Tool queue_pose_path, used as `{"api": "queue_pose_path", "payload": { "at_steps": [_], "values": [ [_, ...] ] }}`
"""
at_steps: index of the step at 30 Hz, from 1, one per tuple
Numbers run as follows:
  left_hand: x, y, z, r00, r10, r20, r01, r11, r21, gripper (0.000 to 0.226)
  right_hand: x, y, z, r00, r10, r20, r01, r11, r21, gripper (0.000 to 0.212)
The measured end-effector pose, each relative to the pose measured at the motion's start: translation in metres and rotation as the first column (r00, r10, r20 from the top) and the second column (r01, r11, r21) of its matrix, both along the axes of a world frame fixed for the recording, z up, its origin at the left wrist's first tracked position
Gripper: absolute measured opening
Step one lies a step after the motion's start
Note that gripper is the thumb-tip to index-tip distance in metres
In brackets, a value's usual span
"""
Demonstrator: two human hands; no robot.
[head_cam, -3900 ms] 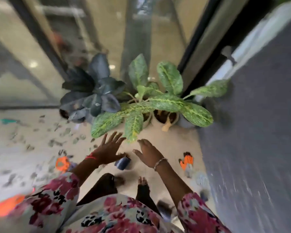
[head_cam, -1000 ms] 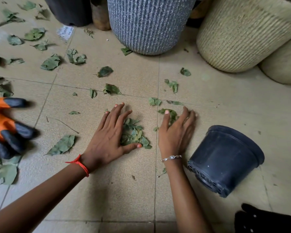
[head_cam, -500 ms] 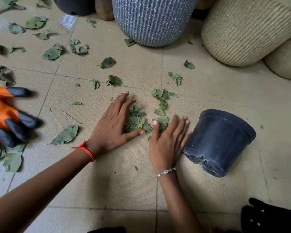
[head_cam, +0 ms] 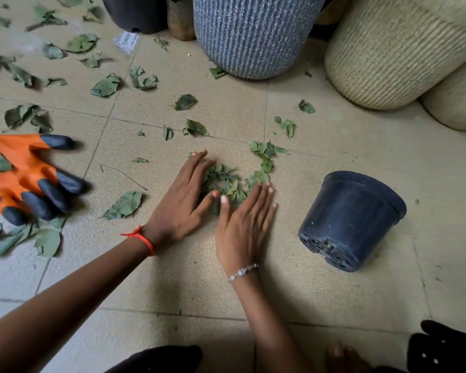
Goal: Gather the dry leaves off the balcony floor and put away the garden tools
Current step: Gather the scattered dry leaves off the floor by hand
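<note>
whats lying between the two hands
In the head view, a small heap of leaf pieces lies between the left hand and the right hand, both flat on the floor.

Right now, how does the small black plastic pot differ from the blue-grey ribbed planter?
The small black plastic pot lies on its side, drain-holed base showing; the blue-grey ribbed planter stands upright. The pot is smooth and smaller, the planter ridged and larger. Both sit on the tiled floor.
</note>
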State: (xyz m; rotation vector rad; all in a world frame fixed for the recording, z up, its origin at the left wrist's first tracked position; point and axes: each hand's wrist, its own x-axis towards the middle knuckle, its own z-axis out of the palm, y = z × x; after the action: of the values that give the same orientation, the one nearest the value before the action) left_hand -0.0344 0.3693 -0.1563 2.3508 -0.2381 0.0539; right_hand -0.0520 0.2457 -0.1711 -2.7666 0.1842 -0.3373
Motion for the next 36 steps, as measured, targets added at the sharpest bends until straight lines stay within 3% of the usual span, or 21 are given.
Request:
{"api": "queue_pose_path", "payload": {
  "at_steps": [3, 5, 9, 13, 16, 19, 25, 31, 36],
  "values": [
    [0.0, 0.0, 0.002, 0.998, 0.059, -0.003, -0.059, 0.998, -0.029, 0.068, 0.038, 0.005, 0.003, 0.987, 0.158, 0.032, -0.161, 0.961, 0.223, 0.068],
    [0.003, 0.0, 0.003, 0.996, 0.086, 0.001, -0.086, 0.996, 0.001, 0.075, 0.063, -0.001, 0.004, 0.989, 0.129, 0.077, -0.148, 0.925, 0.349, 0.064],
    [0.016, 0.002, 0.002, 0.997, 0.077, 0.004, -0.076, 0.98, 0.186, 0.096, 0.096, -0.02, 0.007, 0.994, -0.098, -0.039, 0.105, 0.962, 0.253, 0.058],
    [0.033, 0.003, 0.0, 0.998, 0.069, 0.008, -0.068, 0.945, 0.318, 0.104, 0.103, -0.015, 0.007, 0.994, 0.093, 0.057, -0.108, 0.921, 0.375, 0.054],
    [0.051, 0.006, -0.001, 0.997, 0.07, 0.016, -0.071, 0.934, 0.35, 0.107, 0.123, -0.017, 0.007, 0.985, -0.094, 0.143, 0.017, 0.885, 0.464, 0.056],
    [0.072, 0.01, -0.001, 0.997, 0.073, 0.019, -0.075, 0.931, 0.357, 0.11, 0.149, -0.02, 0.007, 0.976, -0.214, 0.031, 0.189, 0.914, 0.36, 0.061],
    [0.11, 0.02, -0.002, 0.985, 0.16, 0.066, -0.173, 0.913, 0.369, 0.122, 0.197, -0.032, 0.01, 0.93, -0.367, 0.0, 0.35, 0.888, 0.297, 0.064],
    [0.128, 0.026, -0.003, 0.966, 0.257, 0.036, -0.253, 0.899, 0.357, 0.125, 0.23, -0.033, 0.011, 0.951, -0.294, -0.093, 0.306, 0.938, 0.166, 0.068],
    [0.128, 0.025, -0.002, 0.975, 0.223, 0.0, -0.212, 0.928, 0.306, 0.12, 0.235, -0.033, 0.005, 0.994, -0.093, -0.059, 0.098, 0.99, 0.098, 0.055]
  ]
}}
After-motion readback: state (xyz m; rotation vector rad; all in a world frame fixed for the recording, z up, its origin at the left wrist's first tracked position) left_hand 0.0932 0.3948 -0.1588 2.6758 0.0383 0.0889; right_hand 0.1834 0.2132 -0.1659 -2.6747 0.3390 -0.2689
